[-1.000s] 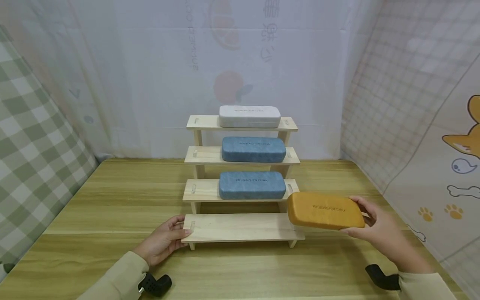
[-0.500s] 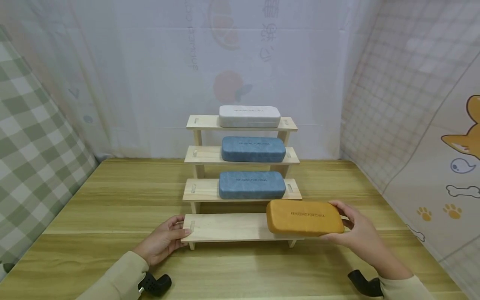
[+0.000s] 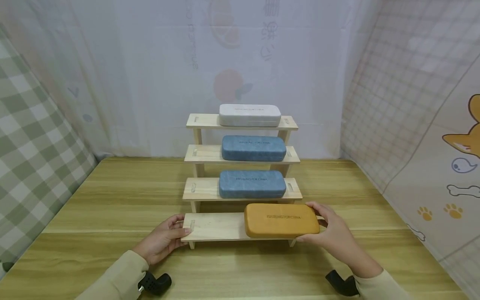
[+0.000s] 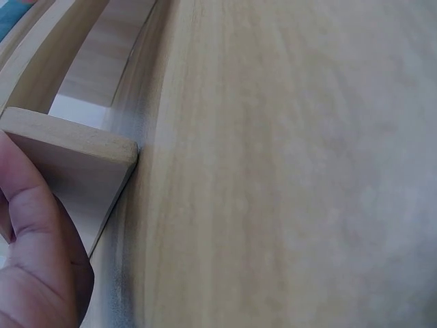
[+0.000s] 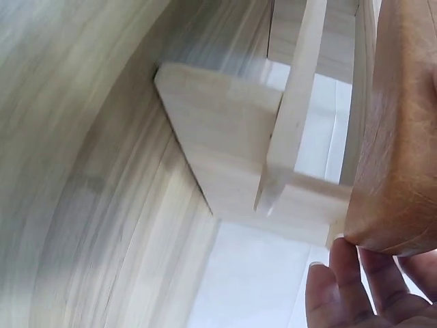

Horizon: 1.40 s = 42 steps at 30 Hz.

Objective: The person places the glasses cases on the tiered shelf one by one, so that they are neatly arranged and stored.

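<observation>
My right hand grips the right end of an orange-yellow glasses case, thumb in front and fingers behind. The case sits at or just over the right part of the lowest step of a wooden tiered rack; whether it touches the board I cannot tell. In the right wrist view the case is beside the rack's side panel. My left hand pinches the left end of that lowest step, thumb on top. Blue glasses cases lie on the two middle steps, a white glasses case on the top one.
The rack stands on a wood-grain table. A pale printed curtain hangs behind it, with a green checked cloth at left and a patterned cloth at right.
My right hand has carried the orange-yellow case leftward and slightly down, from beyond the rack's right end to the lowest step. My left hand keeps its hold on the rack.
</observation>
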Motion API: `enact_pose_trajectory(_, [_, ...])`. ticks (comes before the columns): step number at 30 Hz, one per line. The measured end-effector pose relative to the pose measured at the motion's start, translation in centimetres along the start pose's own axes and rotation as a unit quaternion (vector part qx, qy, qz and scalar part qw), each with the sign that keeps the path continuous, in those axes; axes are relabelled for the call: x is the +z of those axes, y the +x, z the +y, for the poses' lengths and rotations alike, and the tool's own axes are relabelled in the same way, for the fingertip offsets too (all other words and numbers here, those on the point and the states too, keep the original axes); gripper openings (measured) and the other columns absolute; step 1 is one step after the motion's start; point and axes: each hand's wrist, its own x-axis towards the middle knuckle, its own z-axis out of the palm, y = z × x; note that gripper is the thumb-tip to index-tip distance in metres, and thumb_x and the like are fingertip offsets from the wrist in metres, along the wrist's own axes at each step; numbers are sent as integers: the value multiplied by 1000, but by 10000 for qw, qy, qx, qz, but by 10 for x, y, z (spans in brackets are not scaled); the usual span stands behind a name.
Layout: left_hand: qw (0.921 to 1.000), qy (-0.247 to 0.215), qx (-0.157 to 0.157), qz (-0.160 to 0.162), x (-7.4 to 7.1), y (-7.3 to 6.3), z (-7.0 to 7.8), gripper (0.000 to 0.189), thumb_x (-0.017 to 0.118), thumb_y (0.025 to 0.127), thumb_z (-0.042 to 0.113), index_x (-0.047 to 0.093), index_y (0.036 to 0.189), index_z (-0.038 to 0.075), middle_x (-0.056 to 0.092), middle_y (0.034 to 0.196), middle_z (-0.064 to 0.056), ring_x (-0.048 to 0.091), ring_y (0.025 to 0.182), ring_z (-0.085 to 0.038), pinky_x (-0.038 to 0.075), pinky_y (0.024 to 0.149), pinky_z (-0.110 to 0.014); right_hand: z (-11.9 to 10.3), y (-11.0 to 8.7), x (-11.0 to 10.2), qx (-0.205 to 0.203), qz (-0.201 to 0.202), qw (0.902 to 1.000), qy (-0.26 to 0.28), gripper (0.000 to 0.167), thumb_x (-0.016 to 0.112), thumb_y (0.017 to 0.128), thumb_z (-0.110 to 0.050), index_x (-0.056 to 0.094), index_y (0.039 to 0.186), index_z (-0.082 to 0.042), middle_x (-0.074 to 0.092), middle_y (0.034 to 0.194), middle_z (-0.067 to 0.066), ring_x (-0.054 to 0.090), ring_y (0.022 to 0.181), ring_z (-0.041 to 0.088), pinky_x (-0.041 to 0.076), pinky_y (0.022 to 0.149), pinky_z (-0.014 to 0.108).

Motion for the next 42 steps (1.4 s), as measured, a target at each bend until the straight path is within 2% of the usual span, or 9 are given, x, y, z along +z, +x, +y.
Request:
enact_pose_trajectory(2, [10000, -6, 9, -1, 0, 0, 0, 62, 56, 96, 7, 16, 140, -10, 55, 109, -4, 59, 90, -11, 48, 75, -25, -3, 2, 4, -13, 0, 10000, 41, 84, 92, 62, -26, 53, 131, -3, 54, 127, 11, 50, 105, 9, 50, 85, 24])
enact_pose_trajectory(9, [10000, -29, 16, -15, 0, 0, 0, 62, 56, 96, 7, 17, 140, -10, 55, 110, -5, 59, 91, -12, 49, 76, -26, -11, 8, 18, 56, -145, 9998, 127, 83, 92, 61, -28, 54, 130, -3, 53, 129, 15, 52, 111, 27, 51, 86, 34])
enact_pose_trajectory(19, [10000, -15, 34, -48, -1, 0, 0, 63, 56, 96, 7, 16, 141, -10, 55, 110, -5, 60, 91, -12, 49, 76, -26, -18, 13, 37, 167, -172, 9997, 18, 82, 93, 60, -29, 55, 129, -6, 55, 124, 13, 57, 104, 28, 52, 85, 39])
enact_pose_trajectory(28, [10000, -19, 30, -55, -1, 0, 0, 62, 56, 96, 7, 16, 141, -10, 55, 110, -5, 60, 92, -12, 49, 76, -26, -23, 17, 47, 559, -440, 9965, 446, 85, 92, 62, -25, 51, 134, -5, 52, 126, 13, 61, 97, 29, 54, 77, 33])
enact_pose_trajectory(35, [10000, -7, 27, -60, -1, 0, 0, 63, 56, 96, 8, 15, 141, -10, 55, 110, -5, 60, 92, -12, 49, 76, -26, -26, 18, 52, 547, -389, 9974, 256, 87, 93, 62, -25, 50, 134, -2, 51, 126, 15, 58, 98, 25, 52, 80, 34])
enact_pose_trajectory(42, [10000, 31, 40, -39, -1, -1, 1, 62, 57, 96, 9, 18, 141, -10, 55, 110, -4, 59, 92, -12, 48, 75, -25, -28, 18, 54, 564, -441, 9974, 97, 86, 92, 61, -29, 52, 133, -4, 53, 123, 12, 56, 100, 24, 51, 83, 37])
